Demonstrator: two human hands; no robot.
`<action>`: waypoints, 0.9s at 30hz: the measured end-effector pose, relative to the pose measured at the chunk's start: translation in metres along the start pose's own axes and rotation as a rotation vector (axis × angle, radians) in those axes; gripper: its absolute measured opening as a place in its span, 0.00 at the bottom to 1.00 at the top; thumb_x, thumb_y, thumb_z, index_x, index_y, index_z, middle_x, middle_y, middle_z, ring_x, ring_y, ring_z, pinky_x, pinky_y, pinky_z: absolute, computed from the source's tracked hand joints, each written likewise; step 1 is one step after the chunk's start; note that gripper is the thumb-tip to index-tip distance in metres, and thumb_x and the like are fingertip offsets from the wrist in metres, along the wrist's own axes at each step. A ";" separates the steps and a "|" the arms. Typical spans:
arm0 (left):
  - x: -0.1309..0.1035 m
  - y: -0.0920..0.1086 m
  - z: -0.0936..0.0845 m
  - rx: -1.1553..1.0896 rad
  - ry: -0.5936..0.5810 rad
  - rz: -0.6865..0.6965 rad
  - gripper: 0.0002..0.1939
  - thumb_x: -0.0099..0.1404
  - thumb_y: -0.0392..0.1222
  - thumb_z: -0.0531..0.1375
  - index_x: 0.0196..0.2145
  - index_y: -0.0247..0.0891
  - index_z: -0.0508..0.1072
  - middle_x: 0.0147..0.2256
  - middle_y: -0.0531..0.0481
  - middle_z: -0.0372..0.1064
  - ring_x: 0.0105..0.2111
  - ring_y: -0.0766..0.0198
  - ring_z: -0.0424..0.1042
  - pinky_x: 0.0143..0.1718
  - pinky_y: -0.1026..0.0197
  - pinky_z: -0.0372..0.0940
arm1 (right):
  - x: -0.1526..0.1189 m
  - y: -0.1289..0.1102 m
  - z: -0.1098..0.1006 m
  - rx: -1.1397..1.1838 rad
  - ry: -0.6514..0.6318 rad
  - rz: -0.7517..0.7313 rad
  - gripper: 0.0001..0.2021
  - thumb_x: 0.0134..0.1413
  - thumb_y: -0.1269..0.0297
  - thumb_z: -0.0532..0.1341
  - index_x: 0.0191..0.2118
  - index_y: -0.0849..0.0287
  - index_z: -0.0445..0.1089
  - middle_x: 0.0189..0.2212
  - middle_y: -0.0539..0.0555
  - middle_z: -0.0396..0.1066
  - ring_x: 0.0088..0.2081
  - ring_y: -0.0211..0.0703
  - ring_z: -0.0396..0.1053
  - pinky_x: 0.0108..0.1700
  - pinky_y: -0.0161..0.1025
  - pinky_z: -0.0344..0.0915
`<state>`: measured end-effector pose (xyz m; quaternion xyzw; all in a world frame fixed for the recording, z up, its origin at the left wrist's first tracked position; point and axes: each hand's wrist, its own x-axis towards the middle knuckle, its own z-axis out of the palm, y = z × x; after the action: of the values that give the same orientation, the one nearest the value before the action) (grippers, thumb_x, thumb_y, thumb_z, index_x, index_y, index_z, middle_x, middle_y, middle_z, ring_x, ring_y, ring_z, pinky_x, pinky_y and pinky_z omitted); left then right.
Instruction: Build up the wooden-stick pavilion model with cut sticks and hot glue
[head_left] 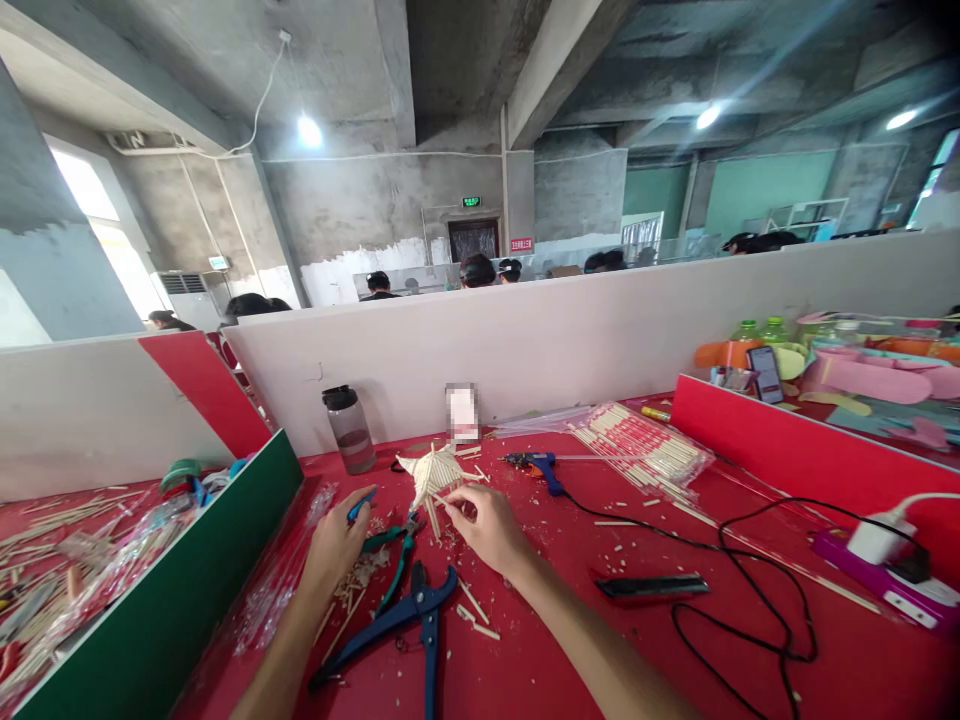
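Observation:
A small pale model built of wooden sticks (433,474), with a flared, roof-like top and stick legs, stands on the red table. My right hand (489,522) pinches a thin stick at the model's right side; whether it is joined to the model I cannot tell. To the left, my left hand (341,530) is closed round a small blue object (361,505), its kind mostly hidden by the fingers. Green-handled pliers (405,560) lie between my hands, jaws near the model's legs. Closer to me lies a blue pipe cutter (429,602) with its handles spread.
A blue glue gun (541,466) and bagged wooden sticks (649,448) lie right of the model. Beyond my right arm are a utility knife (652,587), black cable (750,560) and purple power strip (892,575). A water bottle (349,430) stands by the white partition (562,340).

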<state>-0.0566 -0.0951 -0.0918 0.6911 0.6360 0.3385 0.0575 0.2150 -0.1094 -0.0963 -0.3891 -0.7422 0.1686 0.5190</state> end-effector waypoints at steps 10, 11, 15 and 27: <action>0.001 -0.018 0.027 0.246 -0.126 0.061 0.17 0.72 0.44 0.47 0.44 0.35 0.72 0.38 0.40 0.79 0.41 0.52 0.78 0.42 0.57 0.66 | 0.000 -0.003 -0.001 0.014 -0.002 0.017 0.05 0.59 0.72 0.63 0.35 0.57 0.76 0.33 0.52 0.77 0.34 0.42 0.73 0.37 0.36 0.65; 0.001 -0.018 0.028 0.270 -0.128 0.071 0.17 0.73 0.43 0.46 0.41 0.35 0.73 0.37 0.40 0.78 0.41 0.52 0.77 0.43 0.57 0.66 | 0.000 -0.003 -0.001 0.010 0.000 0.017 0.05 0.58 0.72 0.63 0.35 0.57 0.76 0.32 0.52 0.77 0.34 0.42 0.73 0.37 0.36 0.65; 0.002 -0.016 0.034 0.360 -0.128 0.081 0.15 0.71 0.34 0.46 0.42 0.33 0.71 0.37 0.39 0.77 0.41 0.53 0.76 0.44 0.57 0.64 | 0.000 -0.003 -0.001 0.004 0.001 0.011 0.05 0.59 0.72 0.63 0.34 0.57 0.75 0.32 0.52 0.77 0.35 0.43 0.73 0.38 0.36 0.65; 0.001 0.000 0.030 0.550 -0.164 0.044 0.13 0.71 0.37 0.50 0.45 0.34 0.72 0.38 0.38 0.79 0.41 0.51 0.77 0.40 0.58 0.62 | 0.000 -0.005 -0.003 0.006 -0.010 0.017 0.05 0.59 0.72 0.62 0.34 0.57 0.75 0.33 0.52 0.77 0.35 0.43 0.74 0.38 0.36 0.66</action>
<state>-0.0403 -0.0840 -0.1146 0.7194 0.6820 0.0975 -0.0879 0.2153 -0.1134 -0.0916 -0.3928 -0.7411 0.1773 0.5149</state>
